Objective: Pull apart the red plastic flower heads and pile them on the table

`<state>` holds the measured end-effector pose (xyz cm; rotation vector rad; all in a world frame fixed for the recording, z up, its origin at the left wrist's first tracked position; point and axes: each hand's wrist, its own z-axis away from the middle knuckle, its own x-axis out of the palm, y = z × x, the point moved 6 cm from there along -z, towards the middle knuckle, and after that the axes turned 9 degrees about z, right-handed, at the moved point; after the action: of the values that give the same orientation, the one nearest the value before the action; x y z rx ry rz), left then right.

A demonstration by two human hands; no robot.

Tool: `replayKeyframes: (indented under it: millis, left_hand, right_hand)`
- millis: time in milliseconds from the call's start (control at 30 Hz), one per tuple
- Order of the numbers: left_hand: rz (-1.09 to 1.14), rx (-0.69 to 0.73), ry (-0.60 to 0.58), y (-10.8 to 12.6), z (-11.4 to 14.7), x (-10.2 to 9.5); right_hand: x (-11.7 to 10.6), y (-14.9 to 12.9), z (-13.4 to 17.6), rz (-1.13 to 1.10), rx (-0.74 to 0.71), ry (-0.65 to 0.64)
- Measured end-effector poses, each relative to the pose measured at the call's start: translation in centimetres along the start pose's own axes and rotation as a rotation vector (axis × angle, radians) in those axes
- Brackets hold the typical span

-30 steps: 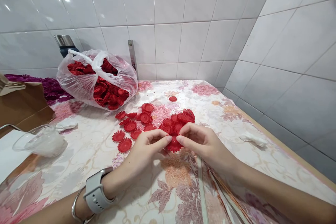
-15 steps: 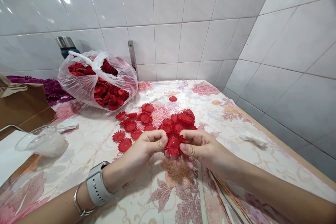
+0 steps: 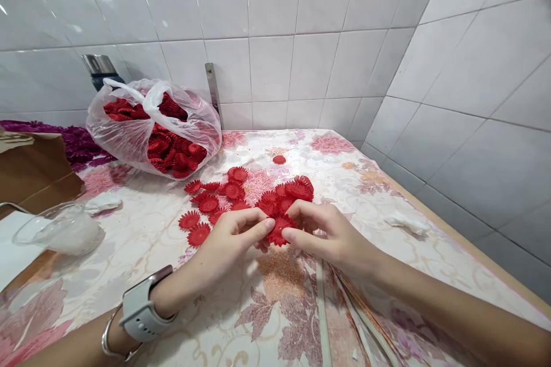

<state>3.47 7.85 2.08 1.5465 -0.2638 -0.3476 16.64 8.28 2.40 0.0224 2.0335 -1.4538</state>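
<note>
A red artificial flower [image 3: 279,230], with a fringed edge and a small pale dot at its centre, is between my hands just above the table. My left hand [image 3: 241,232] pinches its left edge between thumb and fingers. On the other side, my right hand [image 3: 323,229] has its thumb on the flower's right edge and its fingers curled behind. Just beyond my fingers lies a pile of similar red flowers [image 3: 297,190]. More loose red flowers [image 3: 198,234] are spread to the left of it, and a lone red piece [image 3: 279,159] lies farther back.
A clear plastic bag [image 3: 116,146] full of red flowers stands at the back left, before a bottle [image 3: 100,69]. A plastic cup [image 3: 71,232] lies at left near a cardboard box [image 3: 38,175]. Thin strips [image 3: 361,309] lie front right, crumpled white tissue [image 3: 407,222] at right.
The view has shifted slightly right. My right fingers have loosened and spread a little around the flower's edge, while my left hand keeps its pinch.
</note>
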Motion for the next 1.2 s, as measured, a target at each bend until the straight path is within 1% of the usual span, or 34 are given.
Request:
replayKeyframes:
  millis: [67, 167, 200, 267, 367, 400, 467, 533, 600, 667, 700, 733, 800, 833, 867, 900, 933, 967, 1033, 1067, 1100, 1133, 1167, 1200]
  left_hand:
    - [-0.130, 0.028, 0.012, 0.3, 0.1, 0.0]
    - [-0.329, 0.105, 0.023, 0.9, 0.5, 0.2]
    - [-0.365, 0.119, 0.021, 1.1, 0.6, 0.4]
    - [-0.361, 0.100, -0.010, 0.9, 0.7, 0.6]
    - [-0.225, -0.002, -0.116, 0.0, 0.5, 1.0]
    - [-0.171, -0.030, -0.148, -0.2, 0.4, 1.0]
    - [-0.088, -0.044, -0.189, -0.3, 0.4, 1.1]
    - [-0.055, -0.008, -0.209, 0.0, 0.6, 1.2]
    - [-0.037, 0.054, -0.216, 0.5, 0.9, 1.3]
    - [-0.009, 0.101, -0.200, 0.7, 1.2, 1.5]
    - [0.013, 0.112, -0.183, 0.7, 1.3, 1.5]
    - [0.039, 0.112, -0.160, 0.6, 1.4, 1.6]
    - [0.101, 0.092, -0.100, 0.2, 1.4, 1.5]
    - [0.130, 0.073, -0.074, -0.1, 1.3, 1.5]
    - [0.155, 0.049, -0.054, -0.4, 1.2, 1.5]
    - [0.179, 0.017, -0.035, -0.8, 1.1, 1.5]
    - [0.199, -0.023, -0.016, -1.2, 0.9, 1.4]
    - [0.221, -0.066, 0.001, -1.6, 0.8, 1.4]
    - [0.266, -0.145, 0.045, -2.2, 0.5, 1.1]
    - [0.279, -0.168, 0.069, -2.4, 0.4, 1.0]
    - [0.284, -0.177, 0.087, -2.4, 0.3, 0.8]
    - [0.286, -0.178, 0.098, -2.4, 0.2, 0.7]
    - [0.284, -0.174, 0.102, -2.3, 0.2, 0.6]
    - [0.279, -0.168, 0.098, -2.1, 0.1, 0.5]
  right_hand:
    - [-0.4, -0.8, 0.2, 0.217, -0.100, 0.078]
    - [0.0, -1.0, 0.4, 0.370, -0.161, 0.086]
    - [0.2, -1.0, 0.4, 0.407, -0.176, 0.086]
    - [0.3, -1.1, 0.5, 0.481, -0.228, 0.115]
    - [0.1, -1.5, 0.7, 0.495, -0.284, 0.160]
    - [0.0, -1.5, 0.7, 0.456, -0.269, 0.155]
    - [0.0, -1.3, 0.6, 0.289, -0.176, 0.097]
    - [0.6, -0.8, 0.5, -0.011, -0.041, -0.024]
    - [1.8, -0.4, 0.7, -0.383, 0.079, -0.140]
    - [3.0, -0.1, 0.9, -0.700, 0.191, -0.212]
    - [3.6, 0.2, 1.0, -0.811, 0.248, -0.229]
    - [4.1, 0.4, 1.1, -0.887, 0.306, -0.248]
    - [4.7, 0.7, 1.3, -0.959, 0.400, -0.287]
    - [4.8, 0.9, 1.3, -0.950, 0.421, -0.290]
    - [4.5, 1.0, 1.2, -0.897, 0.419, -0.266]
    - [3.8, 1.1, 1.0, -0.791, 0.388, -0.208]
    - [2.8, 1.2, 0.7, -0.636, 0.330, -0.108]
    - [1.4, 1.0, 0.5, -0.442, 0.244, 0.024]
    - [-1.2, -0.5, 0.6, -0.019, -0.015, 0.288]
    - [-1.8, -1.6, 0.8, 0.167, -0.176, 0.374]
    - [-1.9, -2.6, 1.2, 0.318, -0.344, 0.416]
    - [-1.7, -3.4, 1.5, 0.435, -0.500, 0.416]
    - [-1.1, -3.8, 1.8, 0.525, -0.623, 0.388]
    - [-0.6, -3.9, 1.9, 0.594, -0.698, 0.356]
